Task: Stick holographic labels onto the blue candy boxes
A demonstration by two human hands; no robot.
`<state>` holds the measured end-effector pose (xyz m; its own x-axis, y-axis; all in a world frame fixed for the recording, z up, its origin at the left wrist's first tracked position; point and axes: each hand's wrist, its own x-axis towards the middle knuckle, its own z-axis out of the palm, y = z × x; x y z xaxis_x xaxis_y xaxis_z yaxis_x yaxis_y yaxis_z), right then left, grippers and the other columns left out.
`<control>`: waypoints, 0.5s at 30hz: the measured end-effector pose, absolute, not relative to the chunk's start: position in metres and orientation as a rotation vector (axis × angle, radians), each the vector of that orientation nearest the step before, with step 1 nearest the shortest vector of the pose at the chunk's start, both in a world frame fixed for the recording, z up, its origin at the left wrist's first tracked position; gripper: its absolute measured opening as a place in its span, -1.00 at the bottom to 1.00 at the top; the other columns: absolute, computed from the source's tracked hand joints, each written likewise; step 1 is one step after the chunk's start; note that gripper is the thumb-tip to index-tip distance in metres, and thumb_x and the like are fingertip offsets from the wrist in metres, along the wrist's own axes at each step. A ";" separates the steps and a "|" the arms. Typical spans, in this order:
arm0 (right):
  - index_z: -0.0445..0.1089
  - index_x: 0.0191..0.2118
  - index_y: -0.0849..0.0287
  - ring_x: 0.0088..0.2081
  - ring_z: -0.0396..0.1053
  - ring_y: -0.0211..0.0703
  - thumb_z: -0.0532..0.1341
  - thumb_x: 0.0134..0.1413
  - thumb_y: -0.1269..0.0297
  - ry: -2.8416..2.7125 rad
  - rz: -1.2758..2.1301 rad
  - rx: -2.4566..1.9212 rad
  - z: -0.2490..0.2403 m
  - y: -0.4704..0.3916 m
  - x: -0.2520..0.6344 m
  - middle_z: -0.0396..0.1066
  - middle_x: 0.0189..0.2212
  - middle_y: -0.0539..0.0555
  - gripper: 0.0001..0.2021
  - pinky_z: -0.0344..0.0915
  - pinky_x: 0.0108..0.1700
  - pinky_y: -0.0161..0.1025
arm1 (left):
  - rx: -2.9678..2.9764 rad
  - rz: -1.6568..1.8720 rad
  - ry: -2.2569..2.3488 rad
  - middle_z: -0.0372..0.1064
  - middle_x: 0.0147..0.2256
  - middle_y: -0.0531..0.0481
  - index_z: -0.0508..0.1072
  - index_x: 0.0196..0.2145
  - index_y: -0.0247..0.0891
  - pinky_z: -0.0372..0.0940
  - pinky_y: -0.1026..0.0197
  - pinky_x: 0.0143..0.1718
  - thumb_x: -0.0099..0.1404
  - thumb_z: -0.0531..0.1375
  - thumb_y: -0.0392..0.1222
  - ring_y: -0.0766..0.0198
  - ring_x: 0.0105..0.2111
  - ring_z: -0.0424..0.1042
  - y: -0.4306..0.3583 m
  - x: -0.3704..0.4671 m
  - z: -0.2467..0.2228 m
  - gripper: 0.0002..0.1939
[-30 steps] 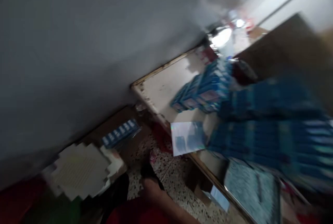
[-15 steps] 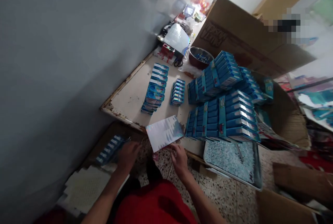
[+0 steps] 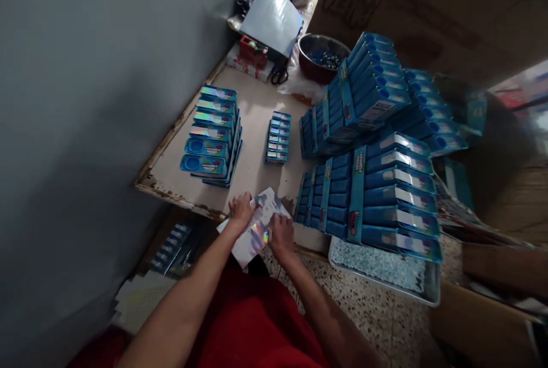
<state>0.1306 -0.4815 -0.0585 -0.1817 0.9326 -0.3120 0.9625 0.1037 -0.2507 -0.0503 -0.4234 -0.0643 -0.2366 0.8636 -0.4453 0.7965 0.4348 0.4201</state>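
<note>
A white sticker sheet [image 3: 252, 238] with shiny, rainbow-reflecting patches lies tilted at the table's front edge, partly over my lap. My left hand [image 3: 241, 209] is closed at its upper left side, fingers curled. On its right side my right hand [image 3: 281, 237] grips the sheet with bent fingers. Whether a single label is between my fingertips is too small to tell. Just beyond my left hand stands a stack of blue boxes [image 3: 205, 148], several with shiny strips on their ends. A smaller row of blue boxes [image 3: 278, 138] stands beyond the sheet.
Banded blocks of blue boxes [image 3: 368, 197] fill the table's right side. A metal tray [image 3: 428, 294] of small pale-blue pieces juts out below them. Farther back are a bowl [image 3: 319, 74], scissors [image 3: 280, 74] and a red tape dispenser [image 3: 253, 53]. A wall [image 3: 77, 100] runs along the left.
My left hand has come up from beside the lower shelf onto the sheet. The sheet has turned and moved nearer my body, with my right hand farther over it. The view has shifted closer.
</note>
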 end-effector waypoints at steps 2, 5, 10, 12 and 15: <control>0.43 0.12 0.20 0.04 0.31 0.20 0.27 0.22 0.28 2.309 -0.609 1.913 -0.053 -0.476 0.132 0.42 0.01 0.30 -0.64 0.28 0.06 0.01 | 1.391 0.104 1.992 0.52 -0.07 -0.29 0.58 -0.17 -0.30 0.19 0.04 0.04 0.38 0.25 -0.09 -0.06 0.02 0.41 -0.420 -0.061 -0.070 -0.78; 0.49 0.06 0.18 0.00 0.32 0.13 0.18 0.33 0.29 2.408 -0.609 1.817 -0.042 -0.456 0.128 0.47 -0.04 0.25 -0.74 0.26 0.06 -0.03 | 1.416 0.107 1.871 0.57 -0.11 -0.21 0.62 -0.22 -0.26 0.20 0.18 -0.07 0.42 0.19 -0.11 0.08 -0.07 0.46 -0.417 -0.076 -0.074 -0.76; 0.29 0.35 0.16 0.18 0.22 0.15 0.06 0.41 0.37 2.758 -0.469 1.630 -0.037 -0.423 0.100 0.34 0.28 0.24 -0.54 0.19 0.15 -0.01 | 1.455 0.166 1.704 0.60 -0.18 -0.16 0.64 -0.22 -0.28 0.18 0.23 -0.20 0.42 0.15 -0.11 0.15 -0.19 0.46 -0.404 -0.088 -0.076 -0.72; 0.29 0.36 0.16 0.18 0.22 0.16 0.07 0.40 0.38 2.766 -0.427 1.586 -0.041 -0.414 0.090 0.32 0.30 0.24 -0.53 0.19 0.13 0.02 | 1.459 0.181 1.643 0.60 -0.23 -0.14 0.63 -0.27 -0.29 0.17 0.23 -0.22 0.38 0.17 -0.11 0.16 -0.23 0.45 -0.398 -0.091 -0.076 -0.73; 0.32 0.33 0.16 0.17 0.24 0.15 0.07 0.40 0.38 2.770 -0.412 1.510 -0.049 -0.411 0.085 0.36 0.28 0.23 -0.55 0.18 0.14 0.03 | 1.443 0.201 1.570 0.58 -0.30 -0.09 0.62 -0.32 -0.30 0.17 0.25 -0.26 0.35 0.17 -0.11 0.19 -0.28 0.42 -0.393 -0.096 -0.074 -0.73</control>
<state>0.0855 -0.4106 -0.0486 -0.5487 0.8314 -0.0881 0.8210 0.5159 -0.2444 -0.0965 -0.3927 -0.0740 0.1589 0.8397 -0.5193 0.6818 0.2871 0.6728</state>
